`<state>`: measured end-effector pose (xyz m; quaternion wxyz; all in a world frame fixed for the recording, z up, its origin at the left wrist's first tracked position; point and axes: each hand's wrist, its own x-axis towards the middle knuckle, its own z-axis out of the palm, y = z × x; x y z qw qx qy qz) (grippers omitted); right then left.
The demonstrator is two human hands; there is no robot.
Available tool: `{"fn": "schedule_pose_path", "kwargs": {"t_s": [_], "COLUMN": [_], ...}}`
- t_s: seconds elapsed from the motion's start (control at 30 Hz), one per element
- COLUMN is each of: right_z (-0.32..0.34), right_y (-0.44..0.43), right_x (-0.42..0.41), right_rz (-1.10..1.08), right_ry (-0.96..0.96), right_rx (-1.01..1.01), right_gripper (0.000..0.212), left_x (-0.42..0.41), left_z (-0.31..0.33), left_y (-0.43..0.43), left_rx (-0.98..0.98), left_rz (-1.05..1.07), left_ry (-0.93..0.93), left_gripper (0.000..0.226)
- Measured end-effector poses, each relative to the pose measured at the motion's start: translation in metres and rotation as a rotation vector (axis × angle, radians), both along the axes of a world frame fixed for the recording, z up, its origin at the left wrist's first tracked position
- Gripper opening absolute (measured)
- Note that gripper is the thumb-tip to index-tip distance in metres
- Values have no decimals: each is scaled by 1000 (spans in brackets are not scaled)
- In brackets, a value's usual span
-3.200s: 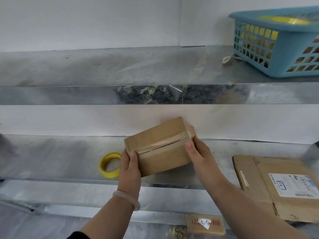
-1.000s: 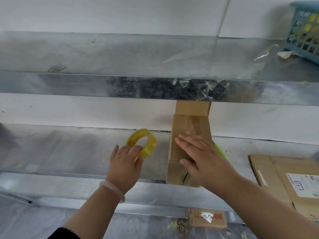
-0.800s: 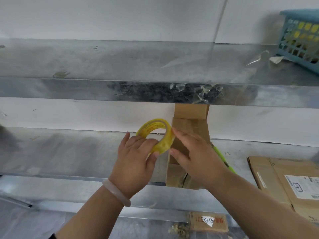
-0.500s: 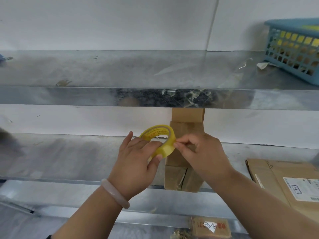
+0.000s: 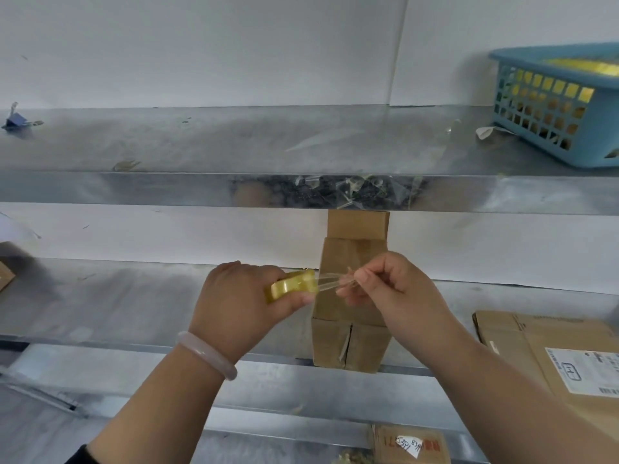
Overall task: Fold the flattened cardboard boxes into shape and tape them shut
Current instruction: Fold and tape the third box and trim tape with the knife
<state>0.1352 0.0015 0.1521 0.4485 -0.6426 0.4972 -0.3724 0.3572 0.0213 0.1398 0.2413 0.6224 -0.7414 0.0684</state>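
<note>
Since half a second earlier, the right hand (image 5: 392, 289) has drawn a clear tape strip (image 5: 330, 284) out from the yellow tape roll (image 5: 293, 287), pinching its end; the left hand (image 5: 241, 306) grips the roll. Behind both hands, the folded box (image 5: 348, 343) stands upright at the lower shelf's (image 5: 134, 344) front edge. At right lies a flattened box (image 5: 536, 349) with a white label (image 5: 582, 370) (print too small to read). Metal shelf surface shows left of the hands.

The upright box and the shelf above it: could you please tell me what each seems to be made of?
The upright box looks like brown cardboard, matte, with creased fold lines and flap edges. The shelf seems to be sheet metal, perhaps galvanised or stainless steel: grey, shiny, showing blurred reflections.
</note>
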Motion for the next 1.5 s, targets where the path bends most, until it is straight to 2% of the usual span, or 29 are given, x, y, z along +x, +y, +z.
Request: {"fn": "schedule_pose_path", "kwargs": {"t_s": [0.1, 0.17, 0.27, 0.4, 0.57, 0.73, 0.87, 0.93, 1.0, 1.1, 1.27, 1.5], "right_z": [6, 6, 3, 1, -3, -6, -10, -13, -17, -24, -34, -45], "right_y": [-1, -2, -2, -5, -7, -3, 1, 2, 5, 9, 17, 26], "right_x": [-6, -11, -14, -13, -12, -17, -24, -29, -34, -41, -48, -50], "right_rz": [-63, -69, -45, -70, -119, -196, -254, -285, -301, -345, -385, -416], "right_ry": [-367, -483, -552, -626, -496, -446, -455, -437, -409, -435, -395, -339], "right_rx": [194, 321, 498, 547, 439, 293, 223, 207, 205, 217, 223, 183], "right_gripper": [14, 14, 15, 14, 12, 5, 11, 12, 10, 11, 10, 8], "left_x": [8, 8, 1, -8, -7, -1, -1, 3, 6, 6, 16, 16], "left_z": [-8, -10, -9, -6, -5, -8, -9, -12, -13, -13, -17, -24], "left_y": [5, 11, 17, 18, 16, 20, 16, 11, 6, 2, 0, 3], "left_rx": [97, 111, 55, 42, 46, 107, 78, 41, 56, 73, 129, -11], "left_rz": [-179, -235, -197, -149, -160, -266, -250, -174, -135, -220, -347, -298], "left_ry": [333, 478, 479, 441, 368, 473, 342, 206, 149, 101, 319, 49], "left_gripper": [59, 42, 30, 34, 40, 39, 39, 51, 58, 48, 36, 33]}}
